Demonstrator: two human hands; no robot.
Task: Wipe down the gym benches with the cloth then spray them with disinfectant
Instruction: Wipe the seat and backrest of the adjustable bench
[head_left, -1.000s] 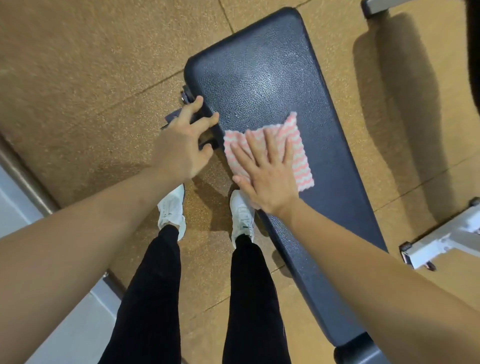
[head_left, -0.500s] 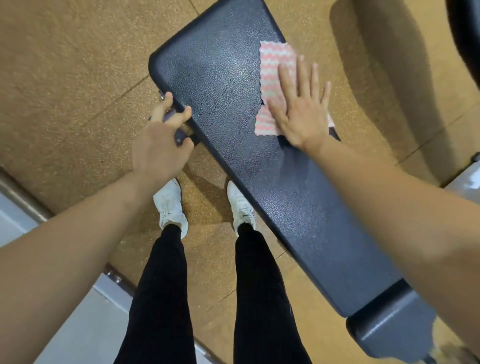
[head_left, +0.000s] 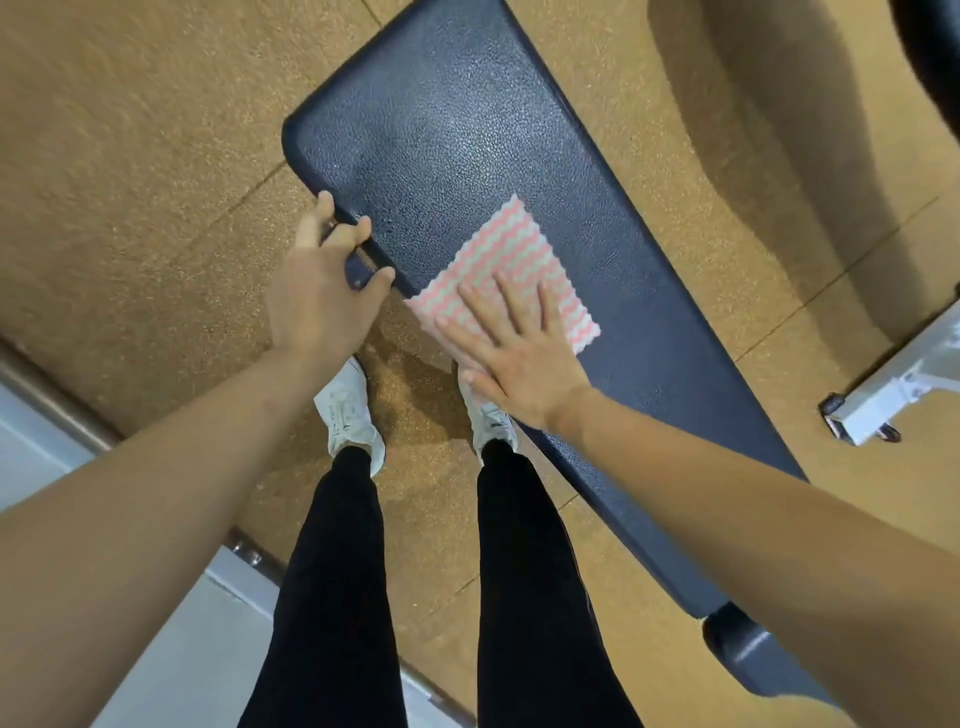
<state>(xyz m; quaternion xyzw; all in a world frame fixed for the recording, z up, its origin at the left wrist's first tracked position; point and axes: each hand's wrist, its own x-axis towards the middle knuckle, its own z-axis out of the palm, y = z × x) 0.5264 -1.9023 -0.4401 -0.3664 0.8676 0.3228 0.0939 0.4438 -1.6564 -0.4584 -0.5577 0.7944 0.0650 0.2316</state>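
Observation:
A long dark blue padded gym bench (head_left: 467, 130) runs diagonally from the top centre to the lower right. A pink-and-white wavy-striped cloth (head_left: 506, 249) lies flat on its near edge. My right hand (head_left: 514, 353) presses flat on the cloth's lower part, fingers spread. My left hand (head_left: 322, 291) grips the bench's near edge and a dark part under the pad, thumb on top. No spray bottle is in view.
My legs in black trousers and white shoes (head_left: 350, 410) stand on the tan rubber floor right beside the bench. A second dark pad (head_left: 748, 654) follows at the lower right. A white metal frame foot (head_left: 893, 395) sits at the right. A pale floor strip (head_left: 171, 649) lies lower left.
My right hand has slid the cloth back from the bench's far side to its near edge. The left hand kept its hold on the bench edge while the view shifted.

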